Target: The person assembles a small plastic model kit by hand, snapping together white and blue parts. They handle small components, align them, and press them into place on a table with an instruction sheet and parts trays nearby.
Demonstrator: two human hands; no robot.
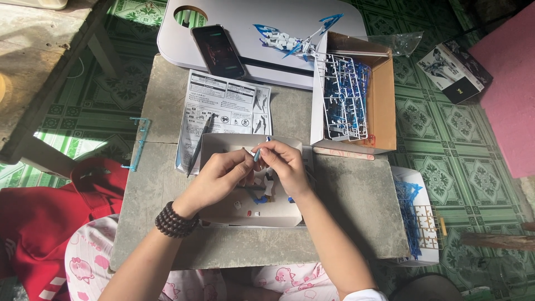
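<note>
Right now your two hands meet in the middle of the frame, over a shallow grey tray (278,214) on the worktop (356,200). Your left hand (220,175) is closed around a small white model piece (268,184), and most of that piece is hidden by your fingers. Your right hand (287,161) pinches a thin blue stick part (257,154) between thumb and finger. The stick is touching, or nearly touching, the white piece; you cannot tell which from here.

That blue stick looks very light and stiff, and thin enough to snap, so hold it gently near its middle, not at the tip. It looks smooth too, so it may slip. Its long side runs up and down in the frame, leaning a little to the right at the top. The lower end points down toward the white piece.

Some tiny bits lie loose in the tray under your hands. A paper instruction sheet (228,111) lies just above the tray with a dark pen-like tool (199,144) on it. A phone (218,51) sits in the upper middle. An open box (384,100) of blue and white part frames stands at the upper right.
</note>
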